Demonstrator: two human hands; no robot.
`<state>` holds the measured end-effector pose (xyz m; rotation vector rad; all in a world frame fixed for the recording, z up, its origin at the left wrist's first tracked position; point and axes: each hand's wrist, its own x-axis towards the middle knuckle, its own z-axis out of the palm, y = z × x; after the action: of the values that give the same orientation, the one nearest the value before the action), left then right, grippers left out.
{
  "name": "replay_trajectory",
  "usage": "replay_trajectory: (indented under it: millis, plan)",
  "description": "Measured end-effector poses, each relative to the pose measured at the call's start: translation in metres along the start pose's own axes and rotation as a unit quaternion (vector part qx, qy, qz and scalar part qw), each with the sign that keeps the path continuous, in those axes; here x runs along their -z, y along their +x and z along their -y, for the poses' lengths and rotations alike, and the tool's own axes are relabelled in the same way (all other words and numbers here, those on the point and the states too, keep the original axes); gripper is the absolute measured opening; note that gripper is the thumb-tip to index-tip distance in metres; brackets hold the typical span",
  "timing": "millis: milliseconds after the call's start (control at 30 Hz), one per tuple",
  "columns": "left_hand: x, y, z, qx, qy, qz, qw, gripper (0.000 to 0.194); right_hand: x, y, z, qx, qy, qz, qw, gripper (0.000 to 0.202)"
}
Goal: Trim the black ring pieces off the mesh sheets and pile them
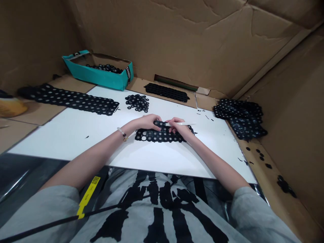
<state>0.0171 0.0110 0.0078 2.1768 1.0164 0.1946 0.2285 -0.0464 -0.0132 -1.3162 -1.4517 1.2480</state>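
In front of me a black sheet with rows of round holes lies on the white board. My left hand grips the sheet's far edge between thumb and fingers. A slim white pen-like tool is pinched in my right hand, its tip close to the sheet's far edge by my left fingers. What the tip touches is too small to tell. Beyond my left hand sits a pile of small black rings.
A long black perforated strip lies to the left. Behind stands a teal box holding black rings. Another black sheet lies at the back. Stacked sheets sit at right, with black scraps nearby. Cardboard walls surround the board.
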Motion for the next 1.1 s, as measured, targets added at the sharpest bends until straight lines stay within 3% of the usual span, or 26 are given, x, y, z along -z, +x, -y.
replay_trajectory:
  millis: [167,333,533,767,1000,1100]
  plan:
    - [-0.002,-0.001,-0.004,0.039,0.002,-0.017,0.999,0.051,0.003,0.002,-0.003,0.009,-0.028,0.023,0.999,0.017]
    - [-0.004,0.002,0.000,0.032,-0.051,-0.023,0.998,0.058,0.002,-0.001,-0.003,0.018,-0.052,0.029,0.998,0.017]
    - [-0.008,0.006,0.007,0.051,-0.140,-0.027,0.988,0.070,-0.007,-0.014,0.010,0.091,-0.178,-0.009,0.980,0.013]
    - [-0.005,0.006,0.008,0.030,-0.182,-0.010,0.983,0.064,-0.015,-0.017,0.007,0.150,-0.216,-0.046,0.964,0.013]
    - [-0.001,0.006,0.005,0.038,-0.155,0.001,0.987,0.066,-0.015,-0.014,0.003,0.156,-0.214,-0.058,0.963,0.013]
    - [0.001,0.005,0.005,0.035,-0.108,0.009,0.993,0.068,-0.004,-0.008,0.003,0.091,-0.130,-0.011,0.987,0.015]
